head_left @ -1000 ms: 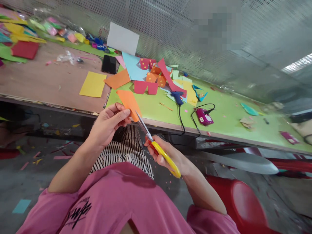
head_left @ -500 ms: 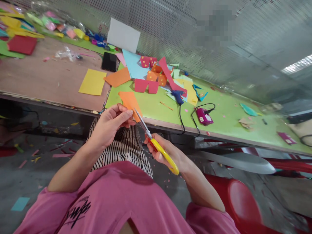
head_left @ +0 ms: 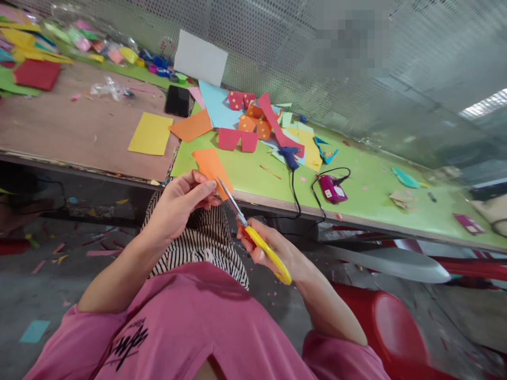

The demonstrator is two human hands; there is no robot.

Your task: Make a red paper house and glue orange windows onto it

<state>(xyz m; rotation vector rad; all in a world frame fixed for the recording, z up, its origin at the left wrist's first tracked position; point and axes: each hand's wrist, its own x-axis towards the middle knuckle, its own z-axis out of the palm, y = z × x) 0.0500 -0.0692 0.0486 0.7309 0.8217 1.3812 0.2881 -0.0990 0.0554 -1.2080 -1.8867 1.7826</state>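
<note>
Between the thumb and fingers of my left hand [head_left: 186,198] is pinched a small piece of orange paper [head_left: 212,164], held just over the table's front edge. My right hand [head_left: 269,244] is wrapped round the yellow handle of a pair of scissors [head_left: 263,245]. The scissor blades point up and to the left, and they lie across the orange paper close to my left fingertips. Beyond the hands, a red paper cut-out shaped like glasses [head_left: 238,140] stands on the green tabletop [head_left: 245,174]. Orange and red cut-outs with yellow dots sit behind it.
A blue glue gun [head_left: 290,157] lies right of the cut-outs, its cord running over the table edge. Nearby is a purple box [head_left: 332,189] with a plug. Yellow paper [head_left: 150,133] and a black phone [head_left: 177,101] lie left. A red stool [head_left: 396,322] stands lower right.
Almost nothing differs. The orange paper and the scissors have shifted very slightly, and both hands keep their grip.
</note>
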